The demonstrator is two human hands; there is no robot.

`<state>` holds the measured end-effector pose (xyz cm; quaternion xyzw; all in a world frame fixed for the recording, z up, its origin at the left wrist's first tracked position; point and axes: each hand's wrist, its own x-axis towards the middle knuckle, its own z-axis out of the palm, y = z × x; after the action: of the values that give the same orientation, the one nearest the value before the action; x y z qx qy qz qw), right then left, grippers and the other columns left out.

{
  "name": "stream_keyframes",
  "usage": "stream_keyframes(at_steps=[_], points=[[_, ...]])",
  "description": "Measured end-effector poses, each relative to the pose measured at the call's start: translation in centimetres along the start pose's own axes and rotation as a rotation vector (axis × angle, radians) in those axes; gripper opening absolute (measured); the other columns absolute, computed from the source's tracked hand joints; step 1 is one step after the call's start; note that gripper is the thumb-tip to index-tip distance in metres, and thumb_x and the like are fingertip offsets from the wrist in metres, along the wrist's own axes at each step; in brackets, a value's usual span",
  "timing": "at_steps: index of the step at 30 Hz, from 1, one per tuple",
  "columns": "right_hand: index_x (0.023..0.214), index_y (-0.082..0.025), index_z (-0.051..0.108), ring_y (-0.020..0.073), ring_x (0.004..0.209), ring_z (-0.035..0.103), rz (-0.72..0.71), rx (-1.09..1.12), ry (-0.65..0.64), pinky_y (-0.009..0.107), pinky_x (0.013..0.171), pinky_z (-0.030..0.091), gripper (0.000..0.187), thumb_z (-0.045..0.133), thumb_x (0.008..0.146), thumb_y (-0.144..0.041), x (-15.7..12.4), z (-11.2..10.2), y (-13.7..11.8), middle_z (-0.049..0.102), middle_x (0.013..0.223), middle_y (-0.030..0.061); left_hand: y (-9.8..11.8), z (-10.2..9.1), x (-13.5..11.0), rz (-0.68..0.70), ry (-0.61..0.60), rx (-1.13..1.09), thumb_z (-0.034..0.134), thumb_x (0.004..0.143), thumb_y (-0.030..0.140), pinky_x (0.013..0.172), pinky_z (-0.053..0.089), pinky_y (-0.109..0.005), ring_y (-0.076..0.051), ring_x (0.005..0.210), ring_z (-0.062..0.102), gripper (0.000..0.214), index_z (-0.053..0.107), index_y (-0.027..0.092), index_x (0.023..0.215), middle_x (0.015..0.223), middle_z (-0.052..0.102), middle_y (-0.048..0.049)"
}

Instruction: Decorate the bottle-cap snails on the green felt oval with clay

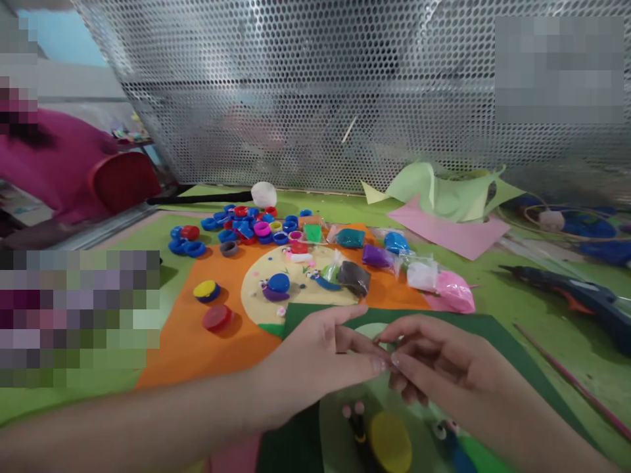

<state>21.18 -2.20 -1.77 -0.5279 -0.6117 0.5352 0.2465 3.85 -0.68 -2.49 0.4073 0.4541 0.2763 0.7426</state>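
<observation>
Over a dark green sheet (pixel 290 420), my left hand (pixel 325 351) and my right hand (pixel 438 361) meet fingertip to fingertip. Both are closed in a pinch, and whatever sits between the fingers is too small or hidden to make out. Below them on a pale green shape lie a yellow disc (pixel 390 441), a dark figure with two pink-tipped feelers (pixel 355 427) and a blue figure with googly eyes (pixel 456 447), partly covered by my right arm. Behind the hands, an orange sheet (pixel 172 348) carries a cream circle with a blue cap snail (pixel 279 284).
Bottle caps (pixel 241 226) are heaped at the back left. Bags of coloured clay (pixel 377 256) lie behind the hands. A glue gun (pixel 566 292) and a thin pink stick (pixel 576 381) are on the right. A perforated metal panel (pixel 315 98) bounds the back; a person in pink sits left.
</observation>
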Motion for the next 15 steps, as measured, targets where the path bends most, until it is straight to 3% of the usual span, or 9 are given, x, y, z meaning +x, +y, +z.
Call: stream_keyframes(at_steps=[4,12,15], points=[[0.093,-0.023,0.056,0.0118,0.055,0.059,-0.006,0.008,-0.012,0.023,0.052,0.047,0.017,0.056,0.076,-0.027,-0.1,0.0,-0.2,0.062,0.066,-0.0016,-0.1,-0.1,0.0,0.019,-0.069,0.013,0.076,0.060,0.016,0.045,0.045,-0.020,-0.018,0.068,0.063,0.090,0.028,0.017,0.136,0.081,0.066,-0.0031],[0.090,-0.024,0.055,0.0111,0.058,0.060,0.015,0.229,-0.116,0.022,0.054,0.050,0.015,0.056,0.080,-0.034,-0.7,0.1,-0.4,0.062,0.067,-0.0015,-0.3,-0.1,-0.2,0.051,-0.088,0.025,0.078,0.060,0.016,0.047,0.043,-0.020,-0.011,0.054,0.057,0.090,0.030,0.020,0.136,0.072,0.066,0.0005],[0.095,-0.025,0.058,0.0123,0.063,0.063,-0.074,0.194,-0.107,0.022,0.057,0.052,0.016,0.050,0.085,-0.035,-1.1,-0.1,-0.2,0.064,0.071,0.0004,-0.2,-0.1,-0.5,0.052,-0.082,0.014,0.078,0.059,0.017,0.048,0.044,-0.021,-0.011,0.054,0.058,0.090,0.031,0.021,0.136,0.072,0.066,0.0011]])
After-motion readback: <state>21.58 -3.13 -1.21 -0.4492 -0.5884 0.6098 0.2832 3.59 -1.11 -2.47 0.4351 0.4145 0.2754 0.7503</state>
